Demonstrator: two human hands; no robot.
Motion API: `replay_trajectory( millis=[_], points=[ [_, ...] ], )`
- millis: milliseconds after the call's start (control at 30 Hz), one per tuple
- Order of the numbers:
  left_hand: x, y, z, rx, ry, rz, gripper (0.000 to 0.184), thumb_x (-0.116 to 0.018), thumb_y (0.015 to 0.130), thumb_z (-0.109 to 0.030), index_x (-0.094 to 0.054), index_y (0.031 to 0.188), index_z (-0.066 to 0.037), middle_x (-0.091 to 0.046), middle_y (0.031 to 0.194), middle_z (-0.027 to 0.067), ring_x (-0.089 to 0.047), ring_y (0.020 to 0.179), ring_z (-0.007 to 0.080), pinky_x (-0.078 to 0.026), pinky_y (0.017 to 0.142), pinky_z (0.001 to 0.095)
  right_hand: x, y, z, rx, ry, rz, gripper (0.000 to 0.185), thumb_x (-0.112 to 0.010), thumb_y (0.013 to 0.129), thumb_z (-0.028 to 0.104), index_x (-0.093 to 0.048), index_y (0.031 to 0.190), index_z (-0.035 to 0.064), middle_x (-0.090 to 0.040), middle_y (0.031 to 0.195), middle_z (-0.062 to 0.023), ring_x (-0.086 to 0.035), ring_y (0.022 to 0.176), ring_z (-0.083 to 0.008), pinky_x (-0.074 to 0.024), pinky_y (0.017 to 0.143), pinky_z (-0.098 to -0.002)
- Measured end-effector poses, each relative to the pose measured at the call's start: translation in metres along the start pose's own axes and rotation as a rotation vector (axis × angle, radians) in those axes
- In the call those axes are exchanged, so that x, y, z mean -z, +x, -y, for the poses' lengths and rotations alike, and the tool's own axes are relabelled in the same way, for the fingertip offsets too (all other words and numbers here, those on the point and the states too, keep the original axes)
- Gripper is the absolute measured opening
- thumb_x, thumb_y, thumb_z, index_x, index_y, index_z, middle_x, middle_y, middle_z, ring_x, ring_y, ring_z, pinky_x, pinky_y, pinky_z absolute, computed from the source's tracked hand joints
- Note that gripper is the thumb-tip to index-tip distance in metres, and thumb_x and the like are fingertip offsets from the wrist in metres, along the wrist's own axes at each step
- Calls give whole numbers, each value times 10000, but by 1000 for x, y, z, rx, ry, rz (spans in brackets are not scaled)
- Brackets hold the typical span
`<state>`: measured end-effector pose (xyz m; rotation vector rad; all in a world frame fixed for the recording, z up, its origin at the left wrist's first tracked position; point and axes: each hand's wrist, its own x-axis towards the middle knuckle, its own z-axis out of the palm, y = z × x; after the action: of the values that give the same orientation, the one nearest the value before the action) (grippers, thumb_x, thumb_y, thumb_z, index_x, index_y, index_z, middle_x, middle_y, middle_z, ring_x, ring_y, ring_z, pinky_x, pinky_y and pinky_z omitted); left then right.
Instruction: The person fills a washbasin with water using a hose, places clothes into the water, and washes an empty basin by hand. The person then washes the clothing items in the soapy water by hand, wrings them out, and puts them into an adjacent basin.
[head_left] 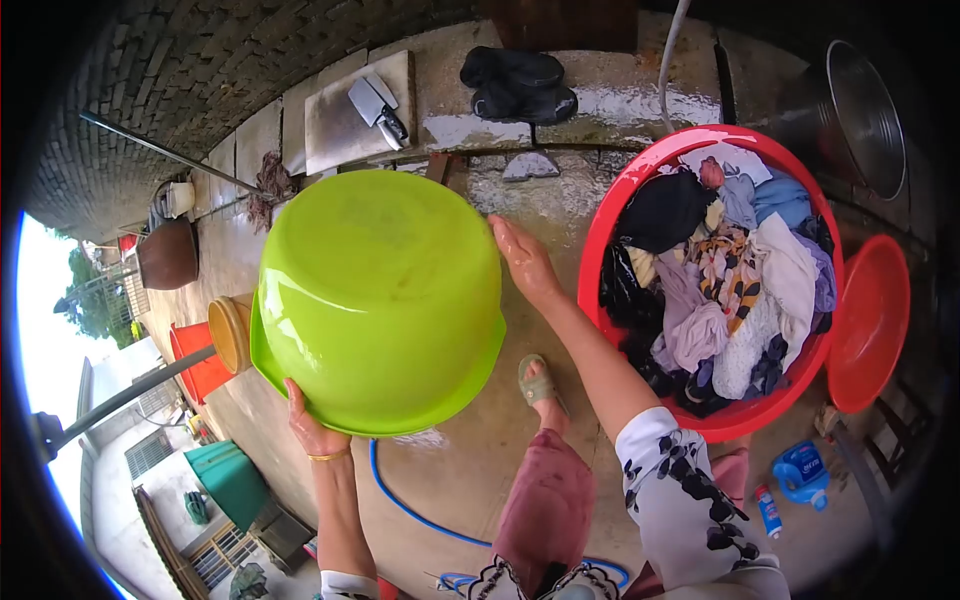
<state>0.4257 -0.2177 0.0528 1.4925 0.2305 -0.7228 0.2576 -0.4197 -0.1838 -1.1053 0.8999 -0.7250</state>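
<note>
A large lime-green plastic basin (385, 290) is held up in front of me, its underside turned toward the camera. My left hand (315, 425) grips its rim at the lower left, the fingers partly hidden behind it. On the basin's right side, my right hand (525, 262) presses against the wall near the top, and its far fingers are out of sight. To the right of that arm stands a big red tub (597, 270) heaped with damp clothes (725, 280) in black, lilac, white and blue.
A cleaver (372, 100) lies on a board (330, 130), beside black shoes (515, 85) on the wet ledge. A blue hose (400, 510) crosses the ground near my foot. At right are a red basin (870, 325), a metal pot (865, 120) and a blue detergent bottle (800, 475).
</note>
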Motion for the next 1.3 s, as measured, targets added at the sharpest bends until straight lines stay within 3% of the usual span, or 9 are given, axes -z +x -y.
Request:
replay_trajectory(
  millis=[67,200,467,867,1000,1133,1200,1267,1300],
  points=[
    [23,10,2,-36,31,-39,472,-453,923,-372,-415,1289,-75,-475,1272,86,-481,1119,265,-418,927,432,22,6,-36,-251,382,-227,352,-439,935,319,-593,1023,15,-627,954,-132,-581,960,-264,-428,849,-358],
    [49,20,16,-71,42,4,468,-422,935,-364,-397,1301,-73,-463,1284,94,-475,1132,264,-415,934,425,113,-20,-81,-287,1320,-386,270,-490,912,284,-513,727,89,-452,629,-22,-422,603,-162,-345,575,-307],
    [59,29,50,17,51,-123,480,-431,932,-375,-400,1294,-61,-482,1262,96,-501,1092,258,-416,927,401,129,-57,-140,-481,1311,-417,239,-507,899,268,-489,737,93,-404,610,-22,-375,565,-169,-323,549,-299],
    [66,34,73,36,74,-133,473,-440,926,-379,-427,1261,-46,-508,1220,106,-518,1060,269,-436,900,405,162,-69,-262,-747,894,-768,170,-481,867,171,-547,787,36,-569,667,-92,-539,593,-215,-440,546,-315],
    [57,32,71,4,49,-99,465,-439,927,-366,-428,1261,-43,-514,1213,107,-519,1064,262,-438,897,403,136,-71,-156,-363,1519,-128,254,-442,925,274,-515,781,77,-461,653,-46,-427,613,-170,-354,526,-287],
    [38,21,69,15,-9,-33,460,-442,925,-365,-435,1252,-41,-517,1206,103,-525,1051,254,-441,888,403,32,-56,22,-357,990,158,237,-505,912,215,-596,947,0,-615,923,-138,-592,908,-260,-475,799,-355],
    [36,15,59,-7,-23,-41,456,-447,924,-357,-436,1249,-38,-522,1197,102,-532,1040,253,-443,886,396,-12,-49,99,-72,260,438,370,-474,927,270,-533,1148,-20,-568,1147,-129,-543,1068,-257,-398,948,-356],
    [36,9,46,-49,71,6,446,-454,925,-343,-441,1246,-33,-531,1186,104,-536,1035,253,-443,893,388,-56,-39,115,448,-174,496,438,-476,918,304,-469,1238,5,-479,1272,-135,-455,1174,-282,-314,1014,-386],
    [34,4,38,-58,64,12,446,-454,925,-343,-441,1246,-33,-531,1186,104,-536,1035,253,-443,893,388,-67,-29,119,461,-177,497,438,-476,918,304,-469,1238,5,-479,1272,-135,-455,1174,-282,-314,1014,-386]
  ],
)
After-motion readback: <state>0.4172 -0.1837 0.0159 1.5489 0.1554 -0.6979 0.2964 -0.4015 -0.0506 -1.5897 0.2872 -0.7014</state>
